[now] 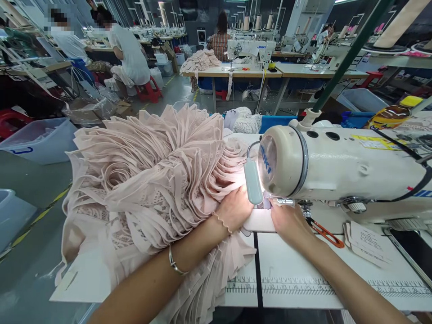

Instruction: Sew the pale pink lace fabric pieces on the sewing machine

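A large heap of pale pink garment pieces with lace [162,166] lies on the table to the left of the sewing machine [337,164]. My left hand [236,209] reaches over this heap to the needle area, its fingers curled on the pink fabric at the heap's right edge. The lamp [253,182] hides its fingertips. My right hand [286,220] is closed just under the machine head, to the right of the needle. What its fingers hold is hidden by metal parts. A small lilac patch shows between the two hands, under the lamp's light.
Orange-handled thread snips [327,234], paper tags [366,243] and a dark phone [413,252] lie right of my right hand. A ruler strip [297,286] runs along the table's front. Plastic bins [40,141] stand on the floor at left. Several people sit at machines behind.
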The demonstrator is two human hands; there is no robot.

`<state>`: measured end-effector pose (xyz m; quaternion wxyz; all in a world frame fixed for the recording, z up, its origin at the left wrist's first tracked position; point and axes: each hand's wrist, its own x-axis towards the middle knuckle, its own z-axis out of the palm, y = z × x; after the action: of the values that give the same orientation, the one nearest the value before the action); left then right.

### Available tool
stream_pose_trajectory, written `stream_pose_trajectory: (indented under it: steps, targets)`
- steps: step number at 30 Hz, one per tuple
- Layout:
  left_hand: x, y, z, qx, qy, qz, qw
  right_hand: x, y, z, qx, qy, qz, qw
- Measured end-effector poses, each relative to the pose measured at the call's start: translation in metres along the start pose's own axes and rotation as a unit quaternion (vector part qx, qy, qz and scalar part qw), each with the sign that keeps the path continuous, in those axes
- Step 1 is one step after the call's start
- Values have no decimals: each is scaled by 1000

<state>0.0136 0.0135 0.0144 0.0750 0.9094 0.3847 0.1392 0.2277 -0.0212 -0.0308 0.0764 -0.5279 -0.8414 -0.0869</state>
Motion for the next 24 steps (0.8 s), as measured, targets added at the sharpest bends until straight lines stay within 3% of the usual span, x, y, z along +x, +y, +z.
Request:
stream_pose_trajectory:
  steps: [4, 7, 12, 16, 20, 24]
  targets:
    - [-3, 8, 4, 79, -11, 65, 995, -1, 3, 3, -10, 56, 11, 998]
    - [-5, 8, 3, 87, -7, 34, 996, -1, -4, -2, -42, 70, 14, 997]
    - [-4, 1, 0, -35, -9, -49, 998, 0, -14, -9, -98, 77, -4, 992]
    - [-4, -2, 0, -67, -6, -44, 997, -2, -11, -8, -91, 88, -34, 991]
    - [-4, -1, -1, -69, -14, -45, 997, -3, -13, -9, -121, 60, -10, 991]
    - [-4, 1, -3, -62, -17, -47, 997, -4, -15, -11, -129, 71, -5, 989]
